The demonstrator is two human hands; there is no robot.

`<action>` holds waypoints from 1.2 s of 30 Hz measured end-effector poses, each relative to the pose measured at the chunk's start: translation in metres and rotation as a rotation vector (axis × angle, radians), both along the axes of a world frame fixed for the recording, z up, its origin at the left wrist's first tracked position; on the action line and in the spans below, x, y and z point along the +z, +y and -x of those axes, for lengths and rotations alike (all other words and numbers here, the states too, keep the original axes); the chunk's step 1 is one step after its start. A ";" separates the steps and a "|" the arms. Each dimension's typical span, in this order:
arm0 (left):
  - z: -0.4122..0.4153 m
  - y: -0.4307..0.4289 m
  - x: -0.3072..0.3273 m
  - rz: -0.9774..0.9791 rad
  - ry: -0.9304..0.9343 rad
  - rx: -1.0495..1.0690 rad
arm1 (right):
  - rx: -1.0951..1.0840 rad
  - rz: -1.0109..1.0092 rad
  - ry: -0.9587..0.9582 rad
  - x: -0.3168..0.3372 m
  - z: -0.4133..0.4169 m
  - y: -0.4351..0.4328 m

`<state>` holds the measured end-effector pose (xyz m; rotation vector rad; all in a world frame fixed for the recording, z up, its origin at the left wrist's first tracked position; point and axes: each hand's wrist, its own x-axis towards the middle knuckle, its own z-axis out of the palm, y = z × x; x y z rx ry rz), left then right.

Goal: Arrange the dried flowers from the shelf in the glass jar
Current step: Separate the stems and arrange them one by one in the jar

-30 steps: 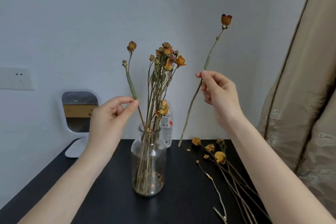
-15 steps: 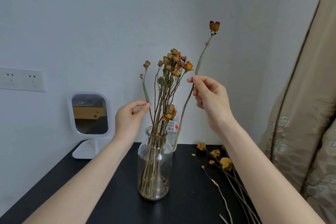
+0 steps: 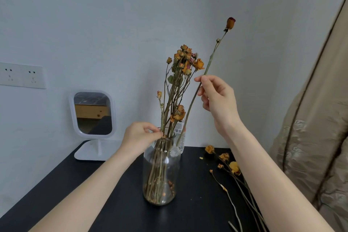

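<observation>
Your left hand [image 3: 139,138] pinches stems at the jar [image 3: 161,171] rim; right hand [image 3: 216,98] grips a rose [image 3: 207,66].
Loose flowers [image 3: 228,164] lie at 3 o'clock.

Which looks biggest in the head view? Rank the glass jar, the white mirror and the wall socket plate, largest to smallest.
1. White mirror, stand included.
2. Glass jar; it stands nearer the camera, so its place against the mirror is unsure.
3. Wall socket plate, partly cut off by the frame's edge.

Head cam, fwd-down, close on desk [image 3: 116,184]
</observation>
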<state>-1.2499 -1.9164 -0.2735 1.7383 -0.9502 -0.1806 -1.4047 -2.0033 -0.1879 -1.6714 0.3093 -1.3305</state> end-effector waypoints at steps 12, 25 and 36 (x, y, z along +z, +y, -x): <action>0.004 0.011 -0.046 0.156 0.212 -0.038 | 0.010 -0.001 -0.047 0.001 -0.003 -0.001; 0.010 -0.022 -0.056 0.090 0.080 -0.098 | 0.067 0.034 -0.059 0.001 -0.018 0.000; 0.001 -0.020 -0.062 0.103 0.160 -0.168 | -0.146 0.252 0.392 -0.040 -0.034 -0.006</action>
